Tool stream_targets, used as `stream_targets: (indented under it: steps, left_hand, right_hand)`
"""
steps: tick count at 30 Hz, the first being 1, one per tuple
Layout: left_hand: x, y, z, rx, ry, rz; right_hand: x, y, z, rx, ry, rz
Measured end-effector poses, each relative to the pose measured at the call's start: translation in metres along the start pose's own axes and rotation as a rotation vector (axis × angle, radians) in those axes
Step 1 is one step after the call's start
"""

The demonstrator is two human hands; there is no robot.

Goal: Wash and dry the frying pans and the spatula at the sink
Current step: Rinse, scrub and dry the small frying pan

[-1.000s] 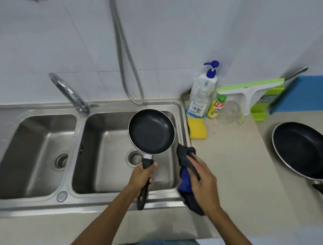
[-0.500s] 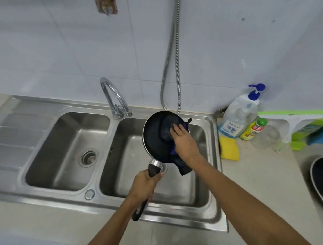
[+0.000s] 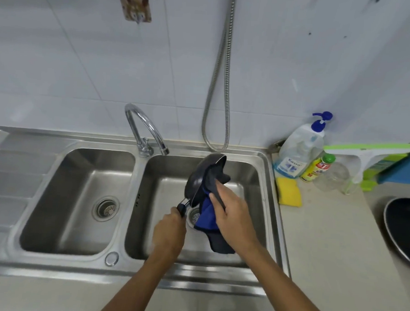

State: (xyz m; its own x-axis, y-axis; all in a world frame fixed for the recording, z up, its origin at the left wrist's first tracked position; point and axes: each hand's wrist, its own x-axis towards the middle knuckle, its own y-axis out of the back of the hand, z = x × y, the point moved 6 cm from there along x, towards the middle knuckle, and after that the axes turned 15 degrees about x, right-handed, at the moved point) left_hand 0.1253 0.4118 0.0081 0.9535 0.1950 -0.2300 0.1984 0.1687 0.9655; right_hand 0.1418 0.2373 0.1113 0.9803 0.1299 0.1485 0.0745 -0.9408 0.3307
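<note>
The fingers (image 3: 175,212) of the left hand (image 3: 169,234) are curled round the black handle (image 3: 181,207) of the small frying pan (image 3: 197,178). Most of that handle is buried in the fist, so we see only the stub where it meets the pan. The right hand (image 3: 235,216) pinches a dark blue cloth (image 3: 206,215) between thumb and fingers and presses it against the pan's inner face. This hand covers much of the cloth, whose loose end hangs below the palm. Together they hide nearly all of the pan's inside and part of the drain (image 3: 193,214) below.

We find the pan held in the air over the right basin (image 3: 252,181), with the tap (image 3: 143,128) just to its left and a metal hose (image 3: 217,84) hanging behind it. The left basin (image 3: 78,196) lies beyond the tap. On the worktop (image 3: 325,245) to the right stand a pump soap bottle (image 3: 299,153), a small green-capped bottle (image 3: 317,167) and a yellow sponge (image 3: 288,192). A clear container (image 3: 333,176) beside them is hard to make out. A green squeegee (image 3: 365,152) and the large frying pan (image 3: 404,227) are both cut off by the frame's edge.

The small pan is tipped up almost on edge, its open face turned right. Its long axis runs from the handle at lower left up to the far rim near the hose.
</note>
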Motion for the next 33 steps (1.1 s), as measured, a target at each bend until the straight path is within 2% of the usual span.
stream_targets:
  steps: [2, 4, 6, 8, 11, 13, 15, 17, 20, 24, 26, 29, 32, 33]
  left_hand:
    - [-0.004, 0.005, 0.006, 0.097, -0.021, 0.041]
    - [-0.007, 0.006, 0.015, 0.208, -0.075, 0.054]
    - [-0.007, -0.002, 0.022, 0.292, -0.123, 0.008]
    - [-0.007, 0.001, 0.029, 0.366, -0.135, 0.012]
    - [-0.005, 0.013, 0.032, 0.387, -0.136, 0.058]
    - [-0.008, 0.022, 0.028, 0.394, -0.126, 0.084]
    - [-0.013, 0.028, 0.022, 0.389, -0.161, 0.115]
    - [-0.017, 0.024, 0.019, 0.425, -0.186, 0.124]
    - [-0.018, 0.023, 0.028, 0.428, -0.219, 0.1]
    - [-0.018, 0.026, 0.037, 0.486, -0.252, 0.071]
    - [-0.019, 0.026, 0.036, 0.458, -0.261, 0.102]
    - [-0.02, 0.026, 0.035, 0.428, -0.278, 0.214]
    - [-0.021, 0.028, 0.029, 0.449, -0.251, 0.256]
    - [-0.019, 0.028, 0.026, 0.454, -0.23, 0.235]
  right_hand:
    - [-0.001, -0.016, 0.003, -0.354, 0.173, -0.076]
    - [0.004, -0.042, 0.019, -0.688, 0.289, -0.231]
    - [0.015, -0.057, 0.037, -0.832, 0.273, -0.366]
    - [0.029, -0.059, 0.048, -0.884, 0.234, -0.406]
    - [0.057, -0.048, 0.047, -0.757, 0.118, -0.37]
    - [0.084, -0.02, 0.053, -0.593, -0.092, -0.3]
    - [0.109, 0.015, 0.078, -0.561, -0.317, -0.345]
    - [0.119, 0.045, 0.102, -0.549, -0.424, -0.379]
    - [0.115, 0.043, 0.106, -0.529, -0.375, -0.412]
    - [0.074, -0.007, 0.065, -0.556, -0.032, -0.58]
    - [0.058, -0.011, 0.061, -0.522, 0.078, -0.586]
    - [0.073, 0.016, 0.083, -0.442, -0.012, -0.504]
    - [0.098, 0.069, 0.129, -0.408, -0.316, -0.321]
    - [0.097, 0.083, 0.142, -0.323, -0.426, -0.258]
